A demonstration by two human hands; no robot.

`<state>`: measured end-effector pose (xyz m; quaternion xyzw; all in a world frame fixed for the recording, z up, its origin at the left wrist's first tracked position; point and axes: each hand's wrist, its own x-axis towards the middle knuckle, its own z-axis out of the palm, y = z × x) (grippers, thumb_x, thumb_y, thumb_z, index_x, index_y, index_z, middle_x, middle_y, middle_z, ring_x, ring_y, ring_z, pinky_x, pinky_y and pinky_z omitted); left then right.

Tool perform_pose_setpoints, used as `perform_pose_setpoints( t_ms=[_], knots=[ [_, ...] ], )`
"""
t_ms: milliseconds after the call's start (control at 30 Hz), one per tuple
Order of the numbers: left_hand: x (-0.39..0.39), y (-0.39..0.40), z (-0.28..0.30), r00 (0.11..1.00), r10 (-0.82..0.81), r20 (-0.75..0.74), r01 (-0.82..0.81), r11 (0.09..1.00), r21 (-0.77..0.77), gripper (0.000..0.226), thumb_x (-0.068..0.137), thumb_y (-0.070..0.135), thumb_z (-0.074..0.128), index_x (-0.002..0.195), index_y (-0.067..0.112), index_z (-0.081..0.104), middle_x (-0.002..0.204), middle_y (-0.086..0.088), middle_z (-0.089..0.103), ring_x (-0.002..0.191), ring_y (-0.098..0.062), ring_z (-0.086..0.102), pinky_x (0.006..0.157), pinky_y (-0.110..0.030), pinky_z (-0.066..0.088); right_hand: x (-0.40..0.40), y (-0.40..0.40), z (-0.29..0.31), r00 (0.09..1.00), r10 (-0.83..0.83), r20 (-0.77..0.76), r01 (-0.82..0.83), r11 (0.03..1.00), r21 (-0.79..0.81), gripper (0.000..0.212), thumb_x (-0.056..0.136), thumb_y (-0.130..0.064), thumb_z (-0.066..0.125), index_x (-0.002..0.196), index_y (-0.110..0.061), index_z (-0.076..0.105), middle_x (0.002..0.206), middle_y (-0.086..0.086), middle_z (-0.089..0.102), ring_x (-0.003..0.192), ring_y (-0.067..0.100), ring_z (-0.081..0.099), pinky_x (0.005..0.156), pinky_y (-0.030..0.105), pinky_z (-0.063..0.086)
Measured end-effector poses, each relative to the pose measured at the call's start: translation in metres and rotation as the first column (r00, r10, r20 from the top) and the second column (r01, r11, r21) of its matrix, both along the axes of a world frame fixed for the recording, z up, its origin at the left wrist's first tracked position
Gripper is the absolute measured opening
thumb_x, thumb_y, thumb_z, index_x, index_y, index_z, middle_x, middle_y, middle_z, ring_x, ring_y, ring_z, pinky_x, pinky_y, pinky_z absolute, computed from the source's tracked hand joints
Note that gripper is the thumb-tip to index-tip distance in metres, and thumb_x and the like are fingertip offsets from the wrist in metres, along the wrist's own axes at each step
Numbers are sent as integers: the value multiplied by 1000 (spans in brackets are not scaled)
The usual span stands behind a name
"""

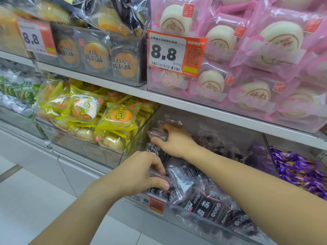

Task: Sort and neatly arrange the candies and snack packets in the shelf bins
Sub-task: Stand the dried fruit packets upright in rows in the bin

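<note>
My left hand [141, 172] is nearest to me, at the front lip of the clear bin [194, 215] on the lower shelf, thumb and curled fingers pinching the edge of one dark packet [178, 181]; I hold it by the seam, I think, so I can lift or turn it without crushing what is inside. Just below my knuckles an orange price tag [155, 204] clips to the bin's front wall. Around that hand the dark plum packets [205, 207] lie tilted and overlapping, their printed faces pointing every which way, too heaped for me to count; I can make out at least five near the front. Farther in, my right hand [175, 138] reaches toward the bin's back left corner, fingers bent around another dark packet [157, 134], which I judge I am tucking against the clear side wall to start a tidy row. So two packets are in hand, one each. To the right, a neighbouring bin holds purple-wrapped candies [300, 172], far too many to number. Left of the divider, yellow pastry packets [116, 115] pile high, with two faces showing plainly on top. On the upper shelf, three orange walnut cakes [95, 55] stand upright in a row behind their bin front, facing out as the dark ones probably should, and pink bun packets [276, 39] crowd the right behind a large price label [175, 55].
</note>
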<state>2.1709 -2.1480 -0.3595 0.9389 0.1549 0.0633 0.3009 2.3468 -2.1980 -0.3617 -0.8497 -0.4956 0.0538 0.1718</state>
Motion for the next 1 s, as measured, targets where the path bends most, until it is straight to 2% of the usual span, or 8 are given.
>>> perform_pose_setpoints(
  t_ms=[100, 267, 400, 500, 567, 700, 867, 1000],
  knots=[
    [-1, -1, -1, 999, 8, 33, -8, 1000, 0, 45, 64, 56, 84, 97, 27, 74, 94, 15, 66, 90, 1, 58, 77, -16, 45, -3, 7, -1, 994, -112, -18, 113, 993, 35, 54, 80, -68, 59, 113, -26, 58, 121, 5, 61, 115, 30, 55, 93, 37, 48],
    [-8, -5, 3, 997, 14, 73, -16, 1000, 22, 54, 60, 56, 86, 105, 30, 71, 103, 19, 65, 98, 5, 57, 77, -3, 37, -13, 2, 4, 979, -203, -11, 204, 979, 24, 67, 77, -69, 62, 130, -29, 53, 136, 10, 44, 127, 34, 35, 102, 44, 36],
    [-26, -9, 18, 984, 88, 155, -98, 993, 60, 57, 61, 52, 86, 113, 34, 67, 100, 21, 62, 89, 2, 60, 77, -5, 42, -16, -25, 40, 995, -46, -92, 74, 942, 327, 31, 77, -45, 77, 94, -23, 64, 93, -6, 68, 85, 10, 61, 73, 26, 47],
    [-42, -12, 27, 958, 221, 185, -234, 971, 55, 52, 66, 44, 86, 112, 32, 66, 88, 16, 61, 78, 0, 63, 75, -16, 52, -40, -41, 46, 981, 87, -171, -56, 982, 178, 19, 78, -39, 78, 78, -23, 69, 70, -8, 69, 63, 1, 61, 63, 19, 51],
    [-48, -13, 28, 952, 273, 141, -284, 957, 65, 52, 68, 42, 86, 114, 29, 66, 89, 15, 62, 79, 0, 63, 79, -23, 55, -54, -41, 41, 977, 131, -167, -116, 989, 94, 25, 77, -47, 77, 80, -23, 71, 70, -9, 69, 66, 1, 62, 65, 18, 51],
    [-48, -19, 25, 933, 351, 79, -358, 926, 117, 49, 75, 38, 83, 118, 23, 65, 98, 5, 70, 90, -12, 66, 85, -30, 53, -58, -22, 29, 979, 196, 62, -197, 980, 25, 32, 77, -49, 75, 94, -22, 69, 86, -9, 61, 88, 16, 59, 76, 31, 50],
    [-38, -32, 18, 926, 377, 9, -370, 902, 221, 24, 83, 33, 73, 93, 18, 56, 94, -2, 66, 94, -24, 63, 70, -29, 43, -32, -9, 18, 988, -43, 148, 34, 998, 61, 13, 85, -35, 68, 88, -23, 67, 90, 2, 71, 89, 26, 66, 73, 33, 53],
    [-28, -35, 21, 906, 423, -4, -399, 856, 329, 23, 88, 23, 70, 104, 15, 56, 105, -5, 64, 102, -27, 63, 76, -32, 44, -27, 0, 15, 988, -65, 143, 55, 996, 73, 12, 84, -34, 67, 85, -23, 63, 90, 7, 70, 92, 30, 65, 72, 30, 49]
  ],
)
